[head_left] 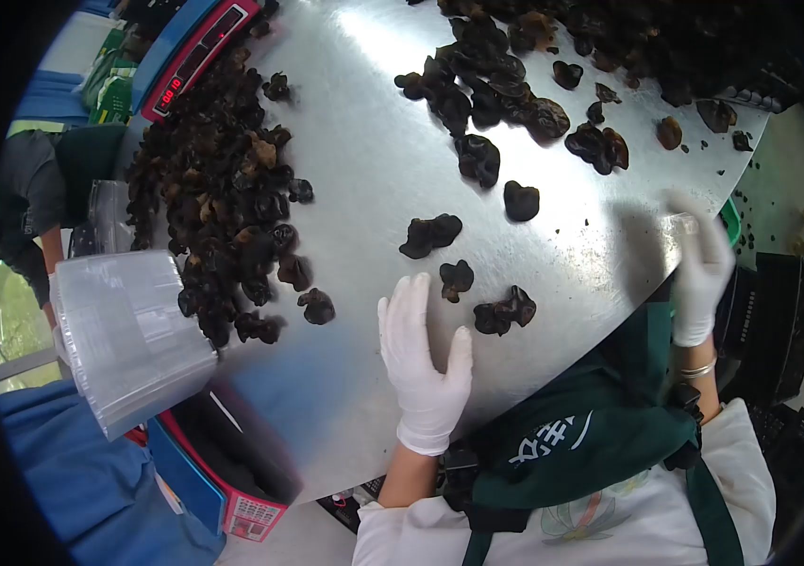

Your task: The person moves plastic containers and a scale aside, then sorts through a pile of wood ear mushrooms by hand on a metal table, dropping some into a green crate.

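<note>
My left hand [424,363], in a white glove, rests over the metal table [355,217] with its fingers stretched out and thumb apart, holding nothing. Just beyond its fingertips lie a small dark wood ear mushroom [456,280] and a larger folded one [430,235]. Another wood ear mushroom [504,311] is to the right of the thumb. At the table's right edge is my right hand [701,269], also gloved, its fingers smeared by motion. Single wood ears [521,201] lie scattered between the hands and the far heap.
A big heap of wood ears [647,38] covers the far right; a second pile [232,189] runs along the left. Stacked clear plastic trays [133,330] stand at the left edge, near a person in dark clothing [29,189]. Two red-and-blue scales [199,57] flank the left pile.
</note>
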The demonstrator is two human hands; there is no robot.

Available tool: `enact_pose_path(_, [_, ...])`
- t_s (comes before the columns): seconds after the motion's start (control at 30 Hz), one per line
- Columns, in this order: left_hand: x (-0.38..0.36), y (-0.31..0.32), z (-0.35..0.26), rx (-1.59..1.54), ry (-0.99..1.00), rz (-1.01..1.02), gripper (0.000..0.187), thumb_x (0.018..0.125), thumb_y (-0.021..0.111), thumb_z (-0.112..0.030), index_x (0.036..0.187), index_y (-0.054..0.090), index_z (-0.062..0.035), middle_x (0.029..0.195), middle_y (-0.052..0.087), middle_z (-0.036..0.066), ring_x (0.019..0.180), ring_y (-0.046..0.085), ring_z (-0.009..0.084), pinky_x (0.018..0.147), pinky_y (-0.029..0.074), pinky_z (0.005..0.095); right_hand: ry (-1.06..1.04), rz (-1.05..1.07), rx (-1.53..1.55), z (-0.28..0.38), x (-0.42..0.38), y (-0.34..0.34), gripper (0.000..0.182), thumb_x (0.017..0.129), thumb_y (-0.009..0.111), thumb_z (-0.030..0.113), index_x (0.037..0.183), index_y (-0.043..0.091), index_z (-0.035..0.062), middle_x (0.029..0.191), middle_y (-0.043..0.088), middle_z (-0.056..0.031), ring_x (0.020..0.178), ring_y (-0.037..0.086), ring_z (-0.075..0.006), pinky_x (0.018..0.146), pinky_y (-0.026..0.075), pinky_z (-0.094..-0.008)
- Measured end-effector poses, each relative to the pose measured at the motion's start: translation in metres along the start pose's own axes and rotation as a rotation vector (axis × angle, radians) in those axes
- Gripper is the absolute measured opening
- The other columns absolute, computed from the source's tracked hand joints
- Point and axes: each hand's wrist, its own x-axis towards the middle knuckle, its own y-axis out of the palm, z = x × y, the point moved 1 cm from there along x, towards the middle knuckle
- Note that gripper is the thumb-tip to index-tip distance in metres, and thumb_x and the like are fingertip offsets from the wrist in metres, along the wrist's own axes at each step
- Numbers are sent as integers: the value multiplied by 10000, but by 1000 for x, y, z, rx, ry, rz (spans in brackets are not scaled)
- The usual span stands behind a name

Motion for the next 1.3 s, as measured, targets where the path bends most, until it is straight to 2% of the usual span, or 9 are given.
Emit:
enact_pose_path(0.1, [-1,-3,1,-225,-99,-134,605,843,574,-4,1430,438,43,1454,488,181,1372,441,319,1175,303,462,-565,570,24,39,12,64,318,816,622,18,1125,677,69,1141,680,-123,977,630,-316,881,489,-378])
enact_pose_path(0.3, [-5,-6,5,-347,-129,-333,535,900,525,-26,1427,451,32,1476,450,177,1361,447,313,1141,348,467,-855,914,-237,63,9,142,254,765,676,70,1014,688,116,1090,684,-38,936,619,-245,765,487,-363])
enact_pose_path(0.57, [-5,-5,3,-320,-79,-209,518,864,611,-96,1351,514,49,1440,467,221,1328,467,366,1113,368,463,-260,-476,-134,-7,54,-24,328,994,507,3,1302,618,11,1297,637,-92,1162,579,-163,1023,438,-298])
enact_pose_path(0.73, [3,1,-18,-9,358,50,499,772,727,-169,1261,645,-112,1454,470,182,1329,448,382,1101,370,455,-286,-66,-328,2,57,-4,429,928,579,71,1355,586,30,1453,539,-118,1289,536,-257,1121,372,-363])
enact_pose_path(0.83, [7,10,-21,161,522,153,395,726,757,-148,1114,726,-213,1356,557,126,1173,542,343,1003,436,432,-425,33,-586,14,60,67,286,818,681,210,1036,697,25,1444,454,-252,1394,340,-446,1139,290,-558])
enact_pose_path(0.9, [5,18,-6,168,521,173,399,732,744,-111,1119,726,-207,1318,595,99,1091,581,324,956,460,436,-563,394,-742,35,46,88,396,863,619,245,1222,612,79,1484,400,-228,1385,328,-470,1129,257,-606])
enact_pose_path(1.03, [23,-12,0,282,298,8,408,756,717,-66,1152,732,-163,1326,597,159,992,601,316,884,476,427,-742,681,-319,59,5,113,377,806,706,225,1163,656,116,1350,566,-125,1303,498,-311,1146,329,-523])
enact_pose_path(1.2, [35,-23,-5,285,289,96,813,776,774,-268,1486,433,-67,1568,252,289,1419,287,475,1137,255,569,-774,192,-401,61,64,131,364,819,690,228,1139,636,63,1276,590,-137,1274,492,-350,1149,313,-531])
enact_pose_path(1.3, [37,-7,-4,283,224,35,855,791,764,-302,1517,377,-72,1573,228,292,1403,286,506,1154,231,558,-708,576,-589,71,44,152,354,850,653,255,1123,633,31,1250,605,-145,1259,508,-341,1142,309,-530])
